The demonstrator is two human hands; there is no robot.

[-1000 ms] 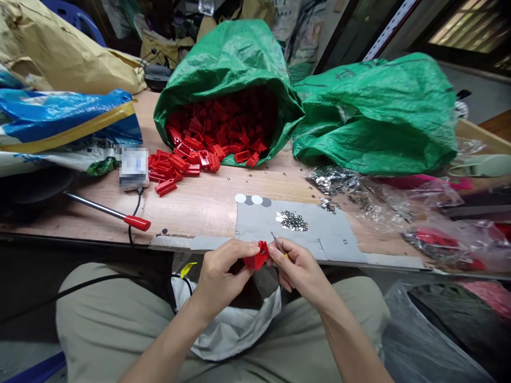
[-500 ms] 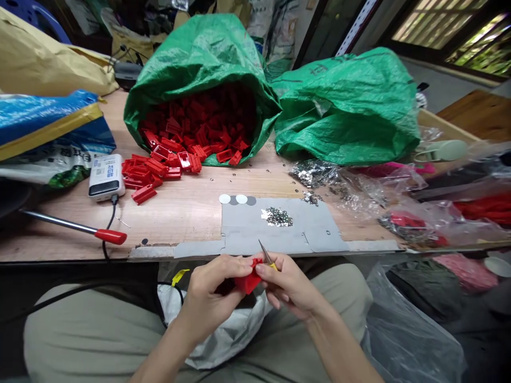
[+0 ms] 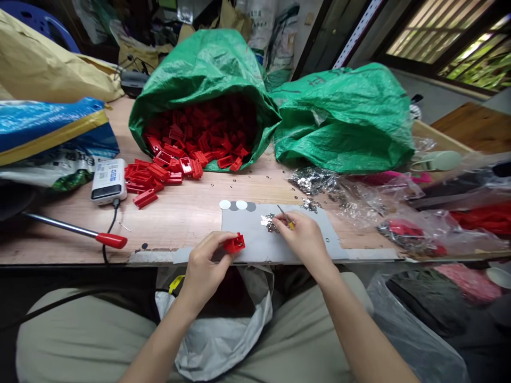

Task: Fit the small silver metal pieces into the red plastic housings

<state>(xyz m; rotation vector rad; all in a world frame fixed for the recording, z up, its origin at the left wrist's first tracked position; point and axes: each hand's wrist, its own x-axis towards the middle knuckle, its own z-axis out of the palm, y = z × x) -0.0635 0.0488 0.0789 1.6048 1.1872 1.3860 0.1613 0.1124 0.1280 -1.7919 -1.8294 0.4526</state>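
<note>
My left hand grips a red plastic part between thumb and fingers, just above the front edge of the grey mat. The part has an open end facing right. My right hand is closed around a slim, pointed metal tool with a yellow handle, its tip sticking up and to the left. The fingertips of that hand are at a small pile of shiny metal pieces on the mat. Whether they pinch one of these pieces is too small to make out.
A green sack spills red parts onto the table. Another green sack stands beside it. A white power bank, a red-handled lever and metal pieces in plastic lie around. An open whitish bag sits between my legs.
My hands have parted. The right has moved up and forward from the red part to the metal pile, keeping the pointed tool. My left has shifted slightly left and up with the part.
</note>
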